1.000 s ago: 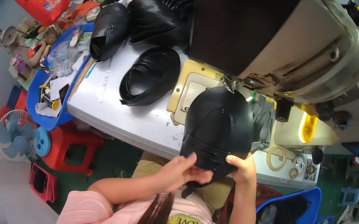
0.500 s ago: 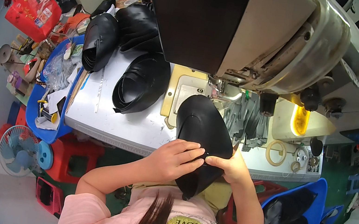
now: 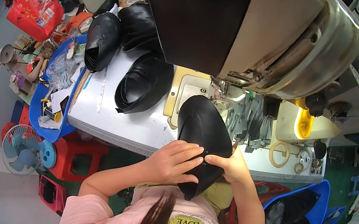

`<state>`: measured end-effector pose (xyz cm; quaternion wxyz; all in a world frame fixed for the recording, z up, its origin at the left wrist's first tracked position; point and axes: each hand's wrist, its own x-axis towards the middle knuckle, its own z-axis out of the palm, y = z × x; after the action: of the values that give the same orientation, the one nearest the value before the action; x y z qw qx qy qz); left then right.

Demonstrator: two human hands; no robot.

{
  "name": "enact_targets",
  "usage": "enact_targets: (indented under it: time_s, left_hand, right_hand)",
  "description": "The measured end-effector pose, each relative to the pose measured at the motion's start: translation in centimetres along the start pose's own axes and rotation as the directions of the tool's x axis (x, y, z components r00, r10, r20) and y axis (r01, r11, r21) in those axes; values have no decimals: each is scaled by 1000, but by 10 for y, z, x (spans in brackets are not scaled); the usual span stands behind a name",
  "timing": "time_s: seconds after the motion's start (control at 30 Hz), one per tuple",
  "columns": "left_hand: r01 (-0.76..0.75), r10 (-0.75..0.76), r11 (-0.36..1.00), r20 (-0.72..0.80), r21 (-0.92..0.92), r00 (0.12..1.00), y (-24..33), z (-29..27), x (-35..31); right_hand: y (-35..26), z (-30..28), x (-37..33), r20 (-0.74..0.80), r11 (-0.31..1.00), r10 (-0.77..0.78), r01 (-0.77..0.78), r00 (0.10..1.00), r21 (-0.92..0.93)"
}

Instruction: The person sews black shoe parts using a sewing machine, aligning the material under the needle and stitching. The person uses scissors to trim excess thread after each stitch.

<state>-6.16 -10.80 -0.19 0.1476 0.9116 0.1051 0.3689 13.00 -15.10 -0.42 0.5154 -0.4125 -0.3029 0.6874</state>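
Note:
A black leather shoe upper [image 3: 201, 122] is held between my two hands, its rounded toe pointing away from me toward the sewing machine [image 3: 288, 49]. My left hand [image 3: 177, 161] lies over its left side, fingers reaching to the middle. From the right, my right hand [image 3: 227, 164] grips the edge with the thumb on top; its other fingers are hidden underneath. Thumb and fingertips of both hands nearly meet at the centre of the upper. The toe overlaps the front of the machine's pale bed plate [image 3: 191, 89].
Rolled stacks of black uppers [image 3: 144, 83] rest on the white table [image 3: 93, 119] at left. Grey strips [image 3: 251, 121] hang beside the needle area. Blue bins [image 3: 31, 112] stand left, another blue bin [image 3: 324, 200] with black pieces right. A red stool [image 3: 61, 159] and fan [image 3: 23, 150] are lower left.
My left thumb now shows, spread out on the upper's lower part. Both hands keep hold of the upper in nearly the same place; the whole view has shifted slightly.

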Motion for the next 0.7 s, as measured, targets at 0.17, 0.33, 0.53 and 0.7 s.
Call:
enact_targets:
  time_s: [0.17,0.33,0.53,0.7]
  left_hand:
    - [-68,67,995,14,75,998,-11,-8,1]
    - [-104,135,967,-119,233,984,-33,-12,19]
    - [-182,212,965,-152,188,965,-71,-17,60]
    - [-188,204,975,-144,122,968,-83,-18,70]
  right_hand:
    - [-13,7,9,-19,999,36,-37,999,-6]
    - [-34,20,32,-51,999,-40,41,998,10]
    - [-49,16,49,-199,985,-79,108,977,137]
    - [-27,-27,39,-166,977,-214,214,963,-16]
